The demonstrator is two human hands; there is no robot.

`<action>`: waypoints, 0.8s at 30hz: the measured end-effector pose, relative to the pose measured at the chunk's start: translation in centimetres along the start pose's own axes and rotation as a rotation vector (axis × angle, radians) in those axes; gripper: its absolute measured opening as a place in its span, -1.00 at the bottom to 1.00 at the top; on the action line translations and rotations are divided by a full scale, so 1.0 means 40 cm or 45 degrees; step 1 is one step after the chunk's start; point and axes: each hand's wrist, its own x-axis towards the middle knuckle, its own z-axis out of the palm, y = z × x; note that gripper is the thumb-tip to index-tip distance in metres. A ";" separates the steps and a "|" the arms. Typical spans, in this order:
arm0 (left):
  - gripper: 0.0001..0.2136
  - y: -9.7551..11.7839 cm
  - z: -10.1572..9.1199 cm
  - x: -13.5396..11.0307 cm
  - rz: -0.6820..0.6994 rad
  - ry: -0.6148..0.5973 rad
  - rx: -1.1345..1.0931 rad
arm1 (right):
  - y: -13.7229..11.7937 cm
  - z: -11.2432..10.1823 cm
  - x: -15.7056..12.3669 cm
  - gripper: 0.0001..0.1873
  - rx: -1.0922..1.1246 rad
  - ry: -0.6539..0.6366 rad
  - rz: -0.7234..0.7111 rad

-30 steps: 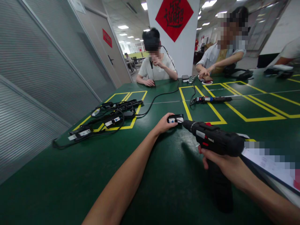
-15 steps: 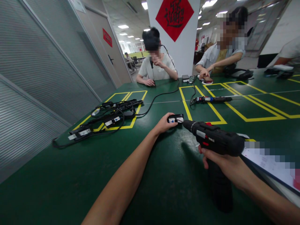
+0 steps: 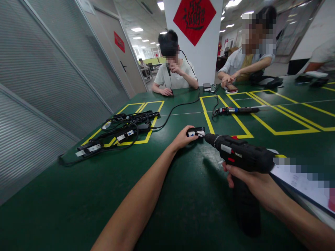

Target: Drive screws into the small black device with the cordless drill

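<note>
My left hand (image 3: pixel 184 137) grips a small black housing (image 3: pixel 196 129) with a white inside and a bit of blue, holding it on the green table. In my right hand (image 3: pixel 242 171) is a black cordless drill (image 3: pixel 243 153) with red accents, fingers wrapped round its handle near the trigger. The drill points left, and its chuck is right at the housing's right end. Its thin bit reaches to the white inside; I cannot tell exactly where the tip sits.
Black devices with cables (image 3: pixel 128 127) lie on the left within yellow tape. A pen-shaped black tool (image 3: pixel 238 110) lies behind the drill. Papers (image 3: pixel 300 184) are at the right. Across the table (image 3: pixel 78 205) sit a person holding a screwdriver (image 3: pixel 170 78) and another person (image 3: pixel 246 59).
The drill has tilted or shifted very slightly to the right. My left hand and the housing stay in place.
</note>
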 end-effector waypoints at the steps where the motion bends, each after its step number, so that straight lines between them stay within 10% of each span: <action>1: -0.55 0.001 0.000 0.000 -0.002 0.001 -0.001 | -0.002 0.000 -0.001 -0.70 -0.002 -0.001 0.009; 24: -0.58 0.002 -0.002 -0.006 0.017 0.025 -0.012 | 0.011 -0.011 0.003 -0.71 0.385 -0.116 -0.037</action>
